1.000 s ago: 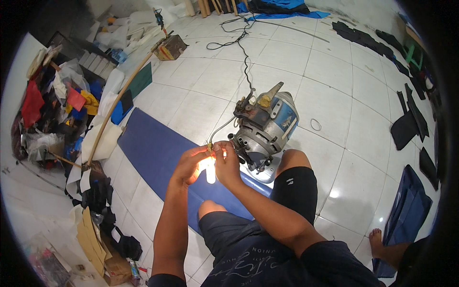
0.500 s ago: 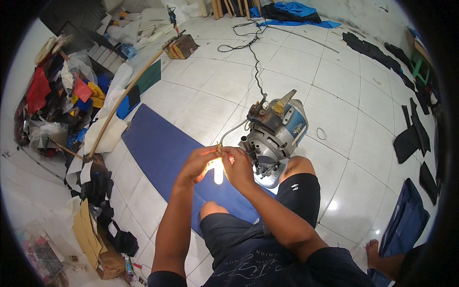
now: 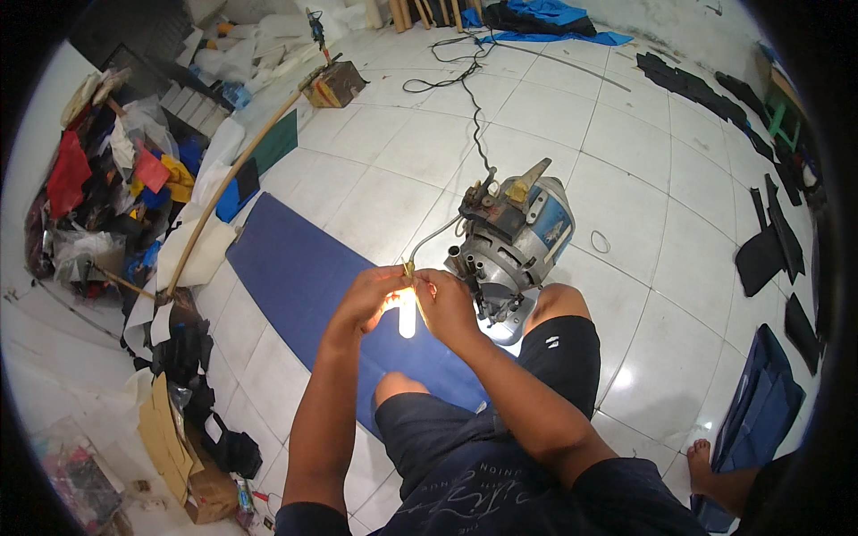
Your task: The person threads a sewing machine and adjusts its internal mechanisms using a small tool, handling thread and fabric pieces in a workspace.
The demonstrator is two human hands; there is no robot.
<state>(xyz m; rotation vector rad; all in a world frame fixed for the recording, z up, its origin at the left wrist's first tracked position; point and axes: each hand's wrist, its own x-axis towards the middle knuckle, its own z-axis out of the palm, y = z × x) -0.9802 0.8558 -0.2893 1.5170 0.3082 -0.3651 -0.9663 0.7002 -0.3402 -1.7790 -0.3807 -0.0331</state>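
Lamp (image 3: pixel 407 320): one, lit, tubular; mid-frame, hanging upright between the hands, over the blue sheet. Glare hides some detail.

Fitting (image 3: pixel 408 270): one, yellowish, at the lamp's top, on the end of a bent grey stalk (image 3: pixel 433 234) from the machine (image 3: pixel 518 232), which probably carries the weight and leaves the fingers free for fine work.

Left hand (image 3: pixel 374 299): fingers curled, tips drawn together on the fitting; palm side lit, seemingly kept off the glowing tube, perhaps for heat.

Right hand (image 3: pixel 446 304): thumb and fingers pinched at the fitting's other side, likely to steady it between two grips; exact finger contact cannot be told.

Machine: one, grey and blue, right of centre on the tiled floor (image 3: pixel 617 232), just beyond the right knee, seemingly for easy reach. Black cord (image 3: pixel 478 125) runs from it toward upper centre.

Sheet (image 3: pixel 299 272): one, blue, flat on the floor, left of centre.
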